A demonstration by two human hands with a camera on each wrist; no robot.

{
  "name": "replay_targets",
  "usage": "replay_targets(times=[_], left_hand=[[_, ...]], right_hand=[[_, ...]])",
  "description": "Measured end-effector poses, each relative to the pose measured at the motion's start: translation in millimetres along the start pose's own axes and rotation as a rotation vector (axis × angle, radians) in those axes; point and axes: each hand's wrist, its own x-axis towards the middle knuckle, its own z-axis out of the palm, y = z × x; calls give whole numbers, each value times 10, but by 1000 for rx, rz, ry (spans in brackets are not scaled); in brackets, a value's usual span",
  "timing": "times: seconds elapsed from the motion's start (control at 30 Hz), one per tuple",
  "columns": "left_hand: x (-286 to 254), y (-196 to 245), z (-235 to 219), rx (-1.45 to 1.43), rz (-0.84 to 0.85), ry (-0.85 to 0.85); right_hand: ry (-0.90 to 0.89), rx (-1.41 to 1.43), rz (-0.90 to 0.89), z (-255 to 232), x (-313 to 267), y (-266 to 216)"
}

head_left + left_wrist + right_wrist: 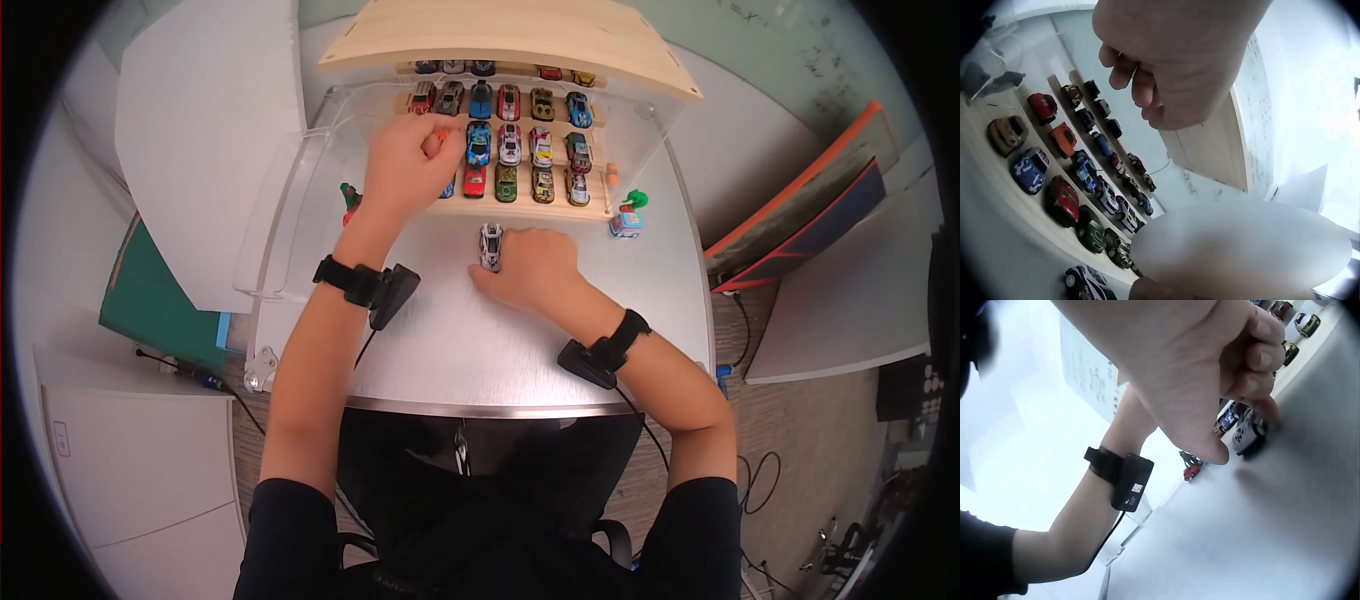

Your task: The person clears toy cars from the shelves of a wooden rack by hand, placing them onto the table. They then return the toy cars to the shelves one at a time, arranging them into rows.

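Note:
My left hand (pixel 412 168) (pixel 1179 56) is raised over the left side of the stepped wooden rack (pixel 400 205), its fingers curled with nothing visible in them. An orange toy car (pixel 1062 139) stands on the rack beyond that hand, which partly covers it in the head view. On the silver table (pixel 430 350), in front of the rack, my right hand (pixel 535 268) (pixel 1191 375) holds a white and black toy car (pixel 490 247) (pixel 1249 434) between thumb and index finger. The white car's nearer end shows low in the left wrist view.
Rows of toy cars (pixel 509 144) fill the rack, under a raised wooden lid (pixel 500 30) with clear side panels. Small figures stand at both ends: a red and green one (pixel 350 203) left, a blue and pink one (pixel 626 224) right.

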Motion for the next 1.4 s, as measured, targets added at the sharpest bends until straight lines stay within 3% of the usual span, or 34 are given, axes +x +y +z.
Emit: replay_targets(times=[0.07, 0.13, 0.2, 0.3, 0.43, 0.5, 0.6, 0.7, 0.77, 1.03, 1.27, 1.4], left_hand=[[-80, -11, 16, -20, 9, 31], [-174, -21, 64, -150, -199, 85], [-268, -53, 90, -177, -237, 79], [-399, -84, 129, -293, -327, 87], [-469, -49, 127, -543, -445, 157], [-490, -49, 128, -522, -438, 156], [-546, -95, 89, -500, -427, 126], [-580, -141, 60, -478, -425, 100], [-584, -142, 41, -455, -429, 109], [-569, -3, -15, -338, -245, 88], [-566, 9, -30, -325, -251, 97], [-565, 10, -27, -341, -241, 96]], right_hand=[[107, 46, 34, 86, -15, 0], [121, 51, 45, 160, -9, 2], [132, 55, 55, 171, -32, 3], [128, 122, 74, 4, -90, -2], [363, 209, 177, -535, 90, 100], [565, 210, 193, -640, 411, 283], [548, 112, 224, -924, 859, 413], [699, 58, 142, -946, 1319, 562], [798, -163, 107, -968, 1476, 557], [729, -190, 22, -1003, 1739, 614], [846, -163, -90, -984, 1846, 676], [792, -130, -69, -982, 1817, 706]])
